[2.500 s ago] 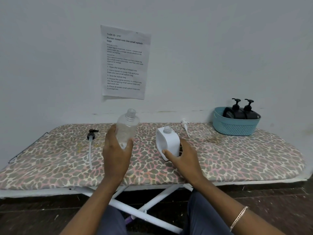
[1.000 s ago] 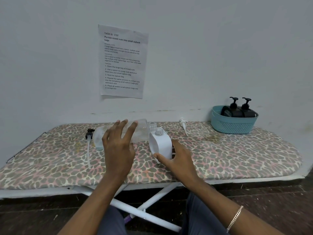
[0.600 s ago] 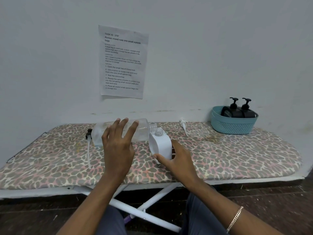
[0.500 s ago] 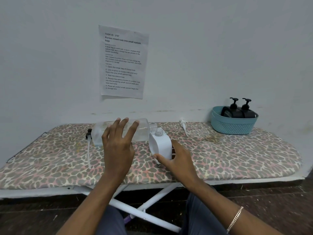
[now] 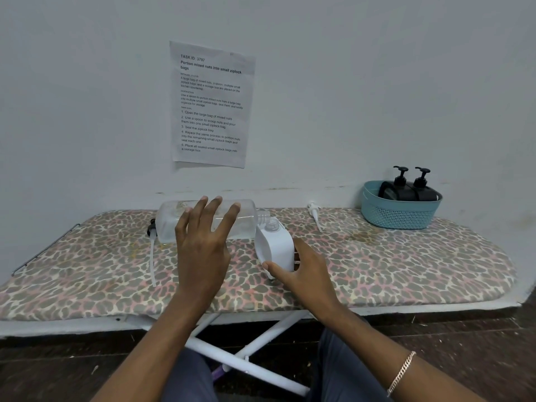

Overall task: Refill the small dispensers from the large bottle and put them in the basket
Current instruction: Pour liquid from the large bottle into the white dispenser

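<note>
My left hand (image 5: 203,245) holds the large clear bottle (image 5: 243,220) tipped on its side, its uncapped neck right at the open neck of the small white dispenser (image 5: 275,245). My right hand (image 5: 304,274) grips the white dispenser from the right and tilts it slightly left on the board. Two black pump dispensers (image 5: 409,190) stand in the teal basket (image 5: 400,213) at the far right. A black pump with a long tube (image 5: 152,250) lies left of the bottle. A white pump (image 5: 314,211) lies behind the dispenser.
The leopard-print ironing board (image 5: 406,262) carries everything, with its white legs (image 5: 261,343) crossing below the front edge. A printed sheet (image 5: 210,105) is stuck on the white wall behind. My knees sit under the board's near edge.
The clear bottle went from upright to lying on its side, neck toward the white dispenser. In the last half second the bottle and both hands have stayed almost still.
</note>
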`<state>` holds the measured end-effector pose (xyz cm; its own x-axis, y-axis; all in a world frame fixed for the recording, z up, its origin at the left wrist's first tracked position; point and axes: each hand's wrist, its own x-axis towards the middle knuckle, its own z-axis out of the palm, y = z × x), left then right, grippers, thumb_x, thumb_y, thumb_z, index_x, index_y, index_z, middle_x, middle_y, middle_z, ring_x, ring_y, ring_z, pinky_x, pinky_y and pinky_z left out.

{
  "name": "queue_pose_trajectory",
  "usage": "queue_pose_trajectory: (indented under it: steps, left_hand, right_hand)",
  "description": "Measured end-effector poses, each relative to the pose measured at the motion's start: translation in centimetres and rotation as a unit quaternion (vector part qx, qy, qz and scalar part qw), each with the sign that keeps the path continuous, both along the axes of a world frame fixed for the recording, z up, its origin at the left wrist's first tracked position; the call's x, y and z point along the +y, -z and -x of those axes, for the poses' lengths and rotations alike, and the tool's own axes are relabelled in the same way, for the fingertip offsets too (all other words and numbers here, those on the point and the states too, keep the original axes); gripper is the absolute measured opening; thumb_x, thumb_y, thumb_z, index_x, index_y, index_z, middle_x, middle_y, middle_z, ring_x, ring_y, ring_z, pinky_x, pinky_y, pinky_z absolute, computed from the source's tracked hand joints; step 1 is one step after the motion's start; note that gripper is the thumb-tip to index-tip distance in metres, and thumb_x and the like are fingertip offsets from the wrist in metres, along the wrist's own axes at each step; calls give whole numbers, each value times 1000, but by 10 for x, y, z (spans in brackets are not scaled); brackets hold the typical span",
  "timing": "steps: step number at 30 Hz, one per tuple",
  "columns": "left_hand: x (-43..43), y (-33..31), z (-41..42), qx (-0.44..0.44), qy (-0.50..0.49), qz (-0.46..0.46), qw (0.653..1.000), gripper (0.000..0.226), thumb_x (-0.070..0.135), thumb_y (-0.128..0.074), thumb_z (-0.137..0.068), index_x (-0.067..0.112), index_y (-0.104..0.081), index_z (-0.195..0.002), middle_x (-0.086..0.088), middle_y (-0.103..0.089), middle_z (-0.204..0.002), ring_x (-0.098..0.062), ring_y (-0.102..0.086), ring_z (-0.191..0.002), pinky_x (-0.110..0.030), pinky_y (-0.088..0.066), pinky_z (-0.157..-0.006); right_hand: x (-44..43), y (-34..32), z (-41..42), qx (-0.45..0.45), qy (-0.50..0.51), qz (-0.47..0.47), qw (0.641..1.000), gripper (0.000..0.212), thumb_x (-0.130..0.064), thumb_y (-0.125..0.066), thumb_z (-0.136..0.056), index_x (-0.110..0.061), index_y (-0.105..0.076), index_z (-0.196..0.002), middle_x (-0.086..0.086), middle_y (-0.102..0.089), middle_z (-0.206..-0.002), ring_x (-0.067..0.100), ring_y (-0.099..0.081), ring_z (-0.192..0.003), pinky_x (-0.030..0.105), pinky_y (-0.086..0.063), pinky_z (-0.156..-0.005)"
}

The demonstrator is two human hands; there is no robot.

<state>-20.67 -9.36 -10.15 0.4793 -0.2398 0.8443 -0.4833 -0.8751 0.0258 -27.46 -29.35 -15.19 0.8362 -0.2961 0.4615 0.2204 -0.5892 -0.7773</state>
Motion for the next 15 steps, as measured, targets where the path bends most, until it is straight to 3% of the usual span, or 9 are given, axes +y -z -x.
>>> queue_pose_trajectory:
  steps: [3, 9, 15]
  left_hand:
    - [1, 0, 0, 0, -3, -7, 1000, 86, -19, -65, -65, 19, -63, -143, -16, -59, -147, -39, -48, -144, -53, -27, -119]
    - [1, -3, 0, -3, -6, -18, 1000, 86, -19, -66, -66, 19, -63, -143, -16, -59, -147, -39, -48, -144, -53, -27, -119]
    - [2, -4, 1, -4, -7, -26, 1000, 87, -20, -66, -64, 19, -63, -142, -16, -58, -147, -39, -47, -145, -53, -26, -120]
  right_hand:
    - [0, 0, 1, 2, 1, -5, 1000, 64, -57, -81, -81, -32, -59, -135, -17, -67, -118, -1, -63, -102, 13, -53, -73]
    - [0, 1, -1, 8, 2, -4, 1000, 64, -58, -81, -81, -32, -59, -134, -15, -68, -119, 3, -65, -104, 26, -59, -78]
    - [0, 0, 0, 5, 0, -2, 1000, 63, -57, -81, -81, -31, -59, -135, -15, -67, -119, 3, -64, -103, 21, -57, -77]
